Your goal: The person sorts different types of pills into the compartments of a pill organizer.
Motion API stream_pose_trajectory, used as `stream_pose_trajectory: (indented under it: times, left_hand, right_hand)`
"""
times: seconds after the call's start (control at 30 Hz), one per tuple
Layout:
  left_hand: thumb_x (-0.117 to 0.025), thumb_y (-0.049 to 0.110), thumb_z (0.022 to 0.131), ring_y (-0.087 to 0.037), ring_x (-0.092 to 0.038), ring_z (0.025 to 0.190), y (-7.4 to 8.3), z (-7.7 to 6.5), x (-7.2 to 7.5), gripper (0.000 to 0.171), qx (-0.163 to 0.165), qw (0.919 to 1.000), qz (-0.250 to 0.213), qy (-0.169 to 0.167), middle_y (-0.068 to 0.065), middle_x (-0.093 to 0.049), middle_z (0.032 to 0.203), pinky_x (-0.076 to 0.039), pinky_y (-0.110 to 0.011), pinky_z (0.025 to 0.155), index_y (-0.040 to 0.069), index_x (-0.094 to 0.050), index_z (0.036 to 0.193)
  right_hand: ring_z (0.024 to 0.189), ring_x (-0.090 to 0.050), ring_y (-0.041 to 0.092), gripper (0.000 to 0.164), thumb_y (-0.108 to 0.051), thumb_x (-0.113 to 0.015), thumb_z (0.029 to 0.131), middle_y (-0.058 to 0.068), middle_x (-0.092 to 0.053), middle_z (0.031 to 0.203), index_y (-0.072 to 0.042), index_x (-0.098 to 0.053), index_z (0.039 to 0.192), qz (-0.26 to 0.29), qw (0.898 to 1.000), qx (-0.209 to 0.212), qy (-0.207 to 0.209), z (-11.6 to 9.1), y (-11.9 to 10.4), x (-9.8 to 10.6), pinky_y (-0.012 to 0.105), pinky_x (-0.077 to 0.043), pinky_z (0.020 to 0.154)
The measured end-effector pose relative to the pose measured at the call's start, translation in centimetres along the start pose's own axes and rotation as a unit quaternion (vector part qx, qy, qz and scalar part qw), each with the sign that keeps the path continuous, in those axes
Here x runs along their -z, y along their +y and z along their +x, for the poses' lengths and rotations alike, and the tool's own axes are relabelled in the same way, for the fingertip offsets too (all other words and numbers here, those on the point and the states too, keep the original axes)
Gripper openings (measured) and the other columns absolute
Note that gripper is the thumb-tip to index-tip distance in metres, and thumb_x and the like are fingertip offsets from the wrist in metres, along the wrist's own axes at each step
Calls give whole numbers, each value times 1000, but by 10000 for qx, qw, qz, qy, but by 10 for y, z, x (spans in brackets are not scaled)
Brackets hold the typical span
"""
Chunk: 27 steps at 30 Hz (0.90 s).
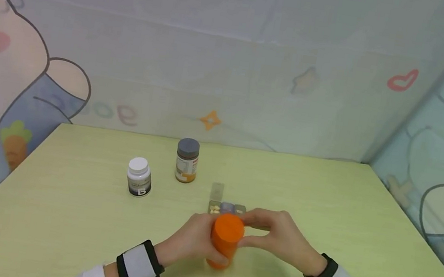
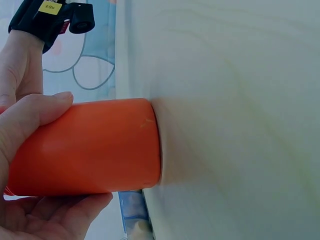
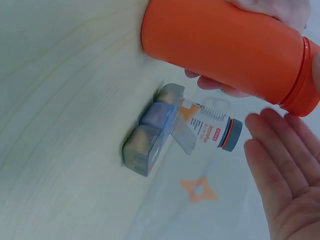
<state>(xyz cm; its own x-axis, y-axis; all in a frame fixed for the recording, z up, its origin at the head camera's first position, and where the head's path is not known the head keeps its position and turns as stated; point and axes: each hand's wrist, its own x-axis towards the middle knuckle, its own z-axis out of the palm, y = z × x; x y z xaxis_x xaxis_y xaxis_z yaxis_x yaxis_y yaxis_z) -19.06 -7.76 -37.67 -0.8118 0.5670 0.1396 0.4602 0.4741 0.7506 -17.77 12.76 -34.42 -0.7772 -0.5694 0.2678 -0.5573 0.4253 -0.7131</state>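
An orange bottle [image 1: 225,244] with an orange lid [image 1: 229,227] stands upright on the table. My left hand [image 1: 198,238] grips its body, thumb on the near side and fingers round the other; the left wrist view shows the bottle's base right at the tabletop. My right hand [image 1: 276,237] is at the lid's right side, thumb and fingertips close to its edge. In the right wrist view its fingers [image 3: 275,155] are extended and spread beside the lid. Behind the bottle sits a small pill organizer [image 3: 145,135] with a raised clear flap and pale contents, partly hidden in the head view.
A white bottle [image 1: 139,178] with a white cap stands at the back left. Near it is a clear-sided bottle [image 1: 187,162] with a dark grey cap and orange lower part. The pale yellow table [image 1: 77,212] meets printed cloth walls [image 1: 256,81] at its back and right.
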Motion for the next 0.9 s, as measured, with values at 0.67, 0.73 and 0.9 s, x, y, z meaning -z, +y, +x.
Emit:
stream_pose_trajectory:
  times: [0.67, 0.73, 0.9]
  left_hand:
    - [-84, 12, 58, -10, -57, 85, -5, -3, 3, 50, 166, 9992, -354, -99, 7, -64, 93, -45, -30, 82, 13, -62, 104]
    - [-84, 12, 58, -10, -57, 85, -5, -3, 3, 51, 158, 9993, -328, -104, 7, -64, 93, -45, -30, 82, 14, -62, 104]
    - [-85, 13, 57, -10, -57, 84, -4, -2, 3, 51, 116, 9997, -211, -86, 6, -64, 92, -45, -29, 81, 13, -62, 103]
  right_hand:
    - [110, -56, 18, 57, -29, -72, 75, 3, -57, 123, -9, -55, 125, 161, 9998, 85, -57, 0, -1, -9, 29, -46, 87]
    - [107, -57, 20, 54, -28, -72, 75, 6, -59, 120, -6, -57, 123, 120, 9999, 41, 14, -2, -1, -6, 28, -47, 85]
    - [114, -53, 20, 60, -26, -73, 73, 7, -55, 126, -7, -54, 126, 235, 9995, 192, -46, 2, -1, -6, 30, -44, 91]
